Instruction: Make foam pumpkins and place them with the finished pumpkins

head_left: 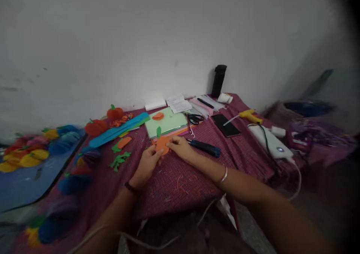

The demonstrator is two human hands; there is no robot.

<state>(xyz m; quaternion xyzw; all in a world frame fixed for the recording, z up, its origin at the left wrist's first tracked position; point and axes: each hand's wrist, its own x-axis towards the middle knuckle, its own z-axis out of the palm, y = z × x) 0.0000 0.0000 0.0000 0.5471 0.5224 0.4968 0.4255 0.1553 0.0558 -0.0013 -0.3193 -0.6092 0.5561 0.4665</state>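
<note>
My left hand [148, 163] and my right hand [181, 147] meet over the front of the table. Both are closed in a pinch on an orange pumpkin cutout [162, 143], one from each side. A green stem piece [159, 131] stands up from its top edge. Further orange cutouts [158, 116] lie on a pale green sheet pack [168, 122] just beyond. Left of my hands are an orange and green piece [123, 143] and a small pile of green cut pieces [120, 161]. A dark blue-handled tool [205, 147] lies beside my right wrist.
Black scissors [195, 119], a phone [225, 125] and a yellow glue gun [249, 116] lie to the right, near a white corded device [270, 141]. A black bottle [218, 81] stands by the wall. Blue strips [120, 129] and several finished colourful pumpkins [96, 127] are at left.
</note>
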